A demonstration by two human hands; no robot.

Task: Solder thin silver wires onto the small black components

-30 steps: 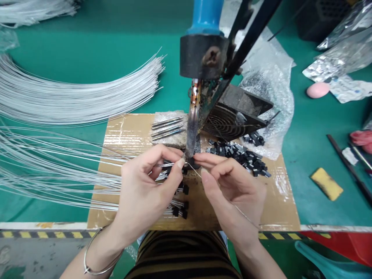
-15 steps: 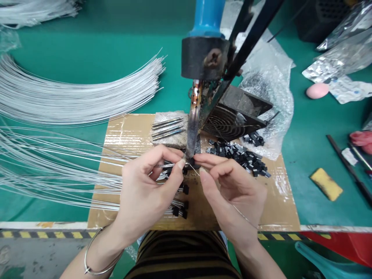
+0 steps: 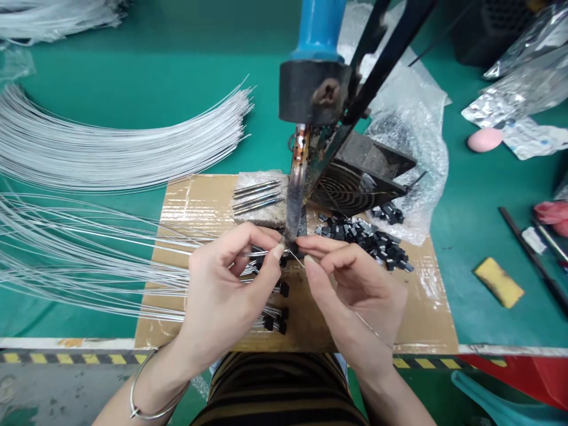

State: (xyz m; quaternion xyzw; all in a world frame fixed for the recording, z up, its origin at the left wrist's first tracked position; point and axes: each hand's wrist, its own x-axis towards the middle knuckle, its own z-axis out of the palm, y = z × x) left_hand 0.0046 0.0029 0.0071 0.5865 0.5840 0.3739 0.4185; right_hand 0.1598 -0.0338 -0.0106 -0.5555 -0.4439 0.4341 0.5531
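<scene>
Under the tip of a soldering iron (image 3: 295, 207) with a blue handle, both my hands meet at the fingertips. My left hand (image 3: 226, 290) pinches a thin grey-white wire (image 3: 260, 254) between thumb and forefinger, its end close to the iron's tip. A thin strand of solder wire (image 3: 297, 259) runs from the thumb of my right hand (image 3: 355, 290) up to that same spot. A small black part (image 3: 293, 248) sits by the right forefinger; whether that finger holds it I cannot tell. Below, wires with black connectors (image 3: 278, 324) on their ends lie on the cardboard (image 3: 426, 319).
A pile of black connectors (image 3: 364, 239) lies right of the iron, before a dark fan (image 3: 350, 183). Several metal rods (image 3: 257, 195) rest on a pad at left. Wire bundles (image 3: 110, 154) spread leftward. A yellow sponge (image 3: 498, 281) and bubble wrap (image 3: 412, 136) are at right.
</scene>
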